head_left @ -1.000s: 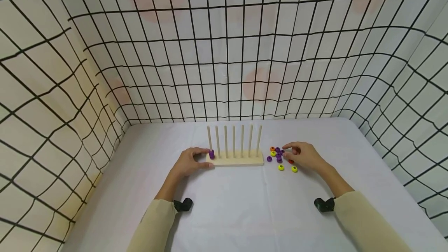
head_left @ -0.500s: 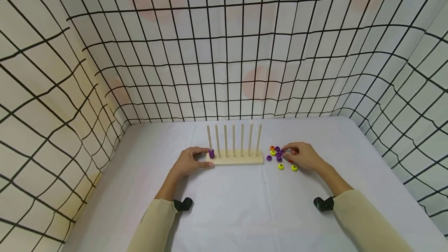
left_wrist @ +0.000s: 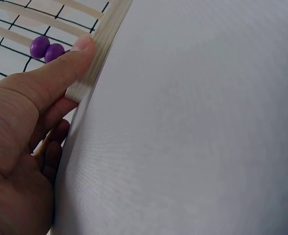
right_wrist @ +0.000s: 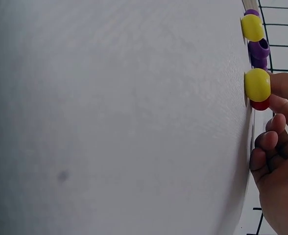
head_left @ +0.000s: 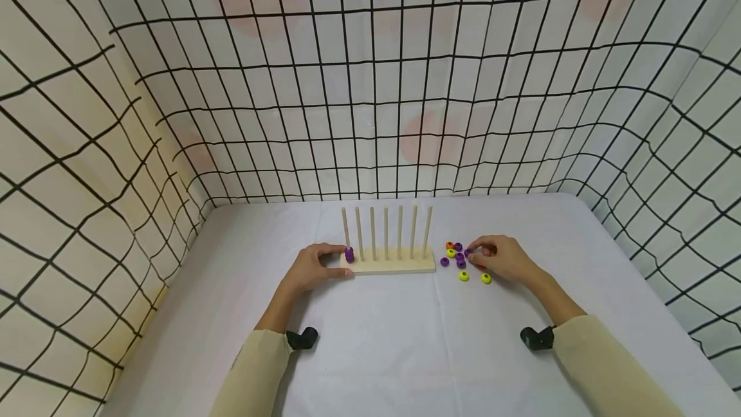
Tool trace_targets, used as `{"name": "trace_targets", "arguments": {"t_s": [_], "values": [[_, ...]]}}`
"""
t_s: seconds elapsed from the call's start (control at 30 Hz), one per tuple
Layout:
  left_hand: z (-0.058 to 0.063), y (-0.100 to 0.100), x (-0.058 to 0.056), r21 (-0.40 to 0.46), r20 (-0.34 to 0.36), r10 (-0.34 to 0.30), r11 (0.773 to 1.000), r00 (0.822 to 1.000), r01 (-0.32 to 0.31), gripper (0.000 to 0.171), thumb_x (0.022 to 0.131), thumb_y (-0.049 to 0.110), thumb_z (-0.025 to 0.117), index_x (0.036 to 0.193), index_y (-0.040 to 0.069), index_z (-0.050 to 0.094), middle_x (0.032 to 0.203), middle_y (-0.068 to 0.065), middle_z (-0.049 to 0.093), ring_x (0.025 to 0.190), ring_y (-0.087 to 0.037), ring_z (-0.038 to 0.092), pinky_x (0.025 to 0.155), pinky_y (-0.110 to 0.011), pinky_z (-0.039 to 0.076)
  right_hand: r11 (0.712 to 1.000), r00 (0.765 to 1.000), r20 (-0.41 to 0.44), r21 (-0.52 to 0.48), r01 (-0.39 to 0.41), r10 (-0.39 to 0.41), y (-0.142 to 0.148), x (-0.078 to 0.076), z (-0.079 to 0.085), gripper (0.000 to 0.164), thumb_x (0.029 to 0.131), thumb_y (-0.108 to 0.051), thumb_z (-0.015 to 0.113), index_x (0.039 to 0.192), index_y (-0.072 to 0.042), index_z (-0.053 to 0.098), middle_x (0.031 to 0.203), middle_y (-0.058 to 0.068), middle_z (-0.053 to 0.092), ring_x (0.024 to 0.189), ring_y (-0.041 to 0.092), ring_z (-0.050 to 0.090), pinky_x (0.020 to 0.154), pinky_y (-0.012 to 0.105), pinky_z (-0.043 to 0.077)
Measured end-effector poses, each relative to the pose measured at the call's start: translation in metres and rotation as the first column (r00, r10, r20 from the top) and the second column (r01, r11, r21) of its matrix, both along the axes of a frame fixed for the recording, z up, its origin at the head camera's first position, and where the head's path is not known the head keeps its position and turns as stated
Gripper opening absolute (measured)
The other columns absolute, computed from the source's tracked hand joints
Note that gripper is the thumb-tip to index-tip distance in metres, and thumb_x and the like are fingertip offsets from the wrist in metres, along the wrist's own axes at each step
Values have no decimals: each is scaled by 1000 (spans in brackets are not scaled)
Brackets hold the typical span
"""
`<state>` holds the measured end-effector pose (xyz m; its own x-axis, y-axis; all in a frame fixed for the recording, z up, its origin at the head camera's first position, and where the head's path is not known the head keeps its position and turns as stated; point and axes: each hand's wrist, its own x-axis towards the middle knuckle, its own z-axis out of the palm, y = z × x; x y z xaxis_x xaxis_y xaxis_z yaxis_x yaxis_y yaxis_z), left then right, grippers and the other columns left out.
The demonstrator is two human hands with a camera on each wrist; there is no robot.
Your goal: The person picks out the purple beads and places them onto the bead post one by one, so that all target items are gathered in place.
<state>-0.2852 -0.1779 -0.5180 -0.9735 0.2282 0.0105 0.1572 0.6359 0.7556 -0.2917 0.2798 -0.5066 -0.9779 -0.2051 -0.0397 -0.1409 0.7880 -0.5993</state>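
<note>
At the middle of the table stands a wooden peg rack [head_left: 390, 266] with several upright pegs in a row. My left hand [head_left: 309, 269] grips its left end, thumb along the front edge, as the left wrist view also shows. Purple beads [left_wrist: 39, 47] are stacked low on the leftmost peg. To the right of the rack, my right hand [head_left: 502, 259] pinches a purple bead [head_left: 468, 253] between thumb and index finger, low at the pile's edge. In the right wrist view a yellow bead [right_wrist: 257, 85] and a red bead [right_wrist: 260, 103] partly cover those fingertips.
Between rack and right hand lie more loose beads: purple [head_left: 444, 262], orange [head_left: 449, 246] and yellow [head_left: 464, 276]. A white cloth [head_left: 382, 346] covers the table. Black-lined grid netting [head_left: 370, 89] hangs behind the table and on both sides.
The right fingertips have come together on a purple bead, which now sits slightly apart from its neighbours. The left hand and the rack have stayed in place.
</note>
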Motion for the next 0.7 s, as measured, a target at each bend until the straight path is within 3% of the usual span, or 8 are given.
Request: {"name": "trace_targets", "arguments": {"t_s": [0.3, 0.7], "values": [[-1, 1, 0, 3, 11, 4, 1000, 1000, -4, 66, 71, 47, 93, 130, 25, 73, 142, -5, 65, 142, -31, 52, 120, -53, 38, 999, 999, -5, -3, 35, -35, 4, 1, 0, 29, 95, -34, 75, 116, -14, 74, 80, 2, 53, 82, 21, 50, 68, 31, 40], [1, 1, 1, 1, 5, 7, 1000, 1000, -7, 65, 71, 45, 94, 130, 25, 73, 141, -4, 66, 141, -31, 52, 119, -53, 38, 1000, 995, -96, -13, 5, -6, 11, 2, 17, 29, 95, -28, 75, 117, -9, 74, 81, 3, 52, 80, 20, 48, 61, 26, 38]]}}
